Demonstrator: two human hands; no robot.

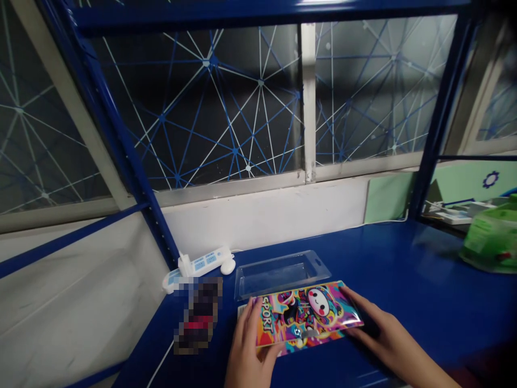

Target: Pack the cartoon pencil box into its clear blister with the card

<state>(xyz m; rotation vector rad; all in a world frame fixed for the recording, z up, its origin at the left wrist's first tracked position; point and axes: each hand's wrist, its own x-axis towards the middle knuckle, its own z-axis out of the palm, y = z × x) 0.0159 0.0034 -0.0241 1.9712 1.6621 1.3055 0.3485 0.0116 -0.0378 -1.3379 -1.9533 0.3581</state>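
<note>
A colourful pencil case (pixel 299 315) with a cartoon face and the word SPORT on its lid lies between my two hands. My left hand (pixel 252 345) is closed round its left end, thumb at the front edge and fingers along the side. At the opposite end, my right hand (pixel 377 328) grips the case with the thumb near the front corner and the fingers toward the back corner. The lid appears closed, with a small clasp at its front. Just behind the case lies a clear plastic tray (pixel 250 277).
A white power strip (pixel 210 261) with a round white plug stands at the back left of the blue table (pixel 388 248). In front of it lies a pixelated dark item (pixel 197 318) with a white cable. A green bag (pixel 493 237) sits far right. Blue frame posts (pixel 129 156) rise at the sides.
</note>
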